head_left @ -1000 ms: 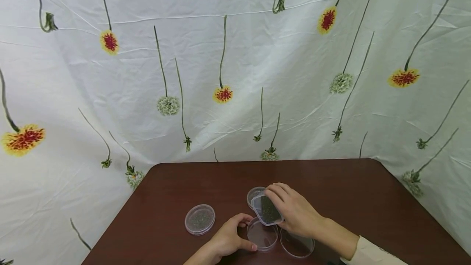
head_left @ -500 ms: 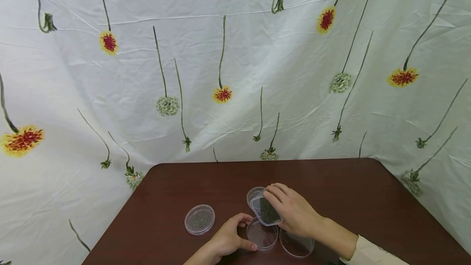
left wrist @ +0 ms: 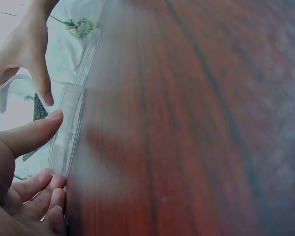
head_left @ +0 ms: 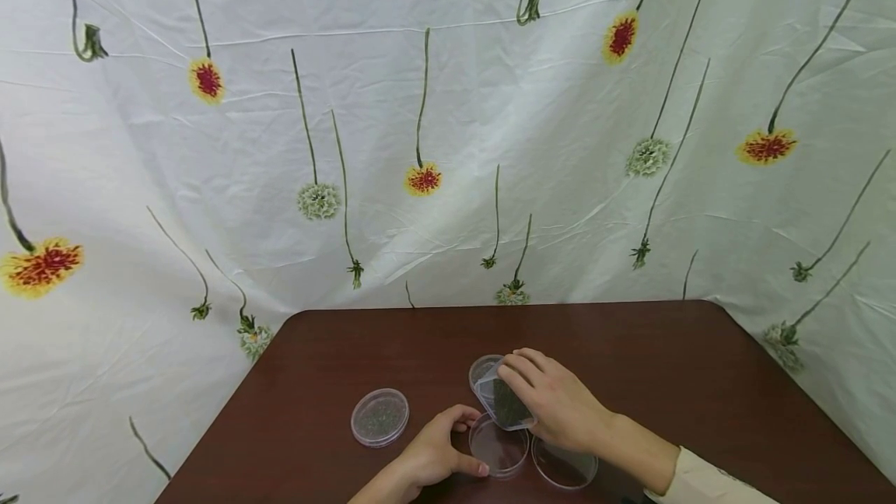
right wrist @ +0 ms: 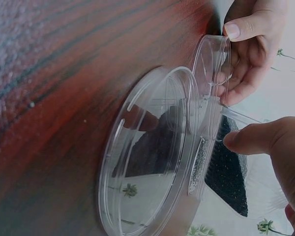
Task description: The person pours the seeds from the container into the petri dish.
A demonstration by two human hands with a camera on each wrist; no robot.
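Observation:
My left hand (head_left: 439,453) holds a clear petri dish (head_left: 498,453) by its side on the table, thumb at the near edge and fingers at the far side. Above that dish my right hand (head_left: 560,403) grips a clear plastic tub (head_left: 488,391), tilted with its low corner over the dish's rim. Dark, fine-grained material (right wrist: 228,169) fills part of the tub and looks like soil or seeds. In the left wrist view the dish (left wrist: 69,130) sits between thumb and fingertips. Whether any grains lie in the dish, I cannot tell.
To the right stands a clear round dish or lid (head_left: 564,469), close beside the held dish. A petri dish (head_left: 380,418) with speckled dark contents stands at the left. Another round dish (head_left: 483,368) is partly hidden behind the tub. A flower-print cloth (head_left: 448,138) hangs behind the brown table (head_left: 392,341).
The tub in my right hand has shifted very slightly left and tipped a little. My left hand and the dishes stay where they were.

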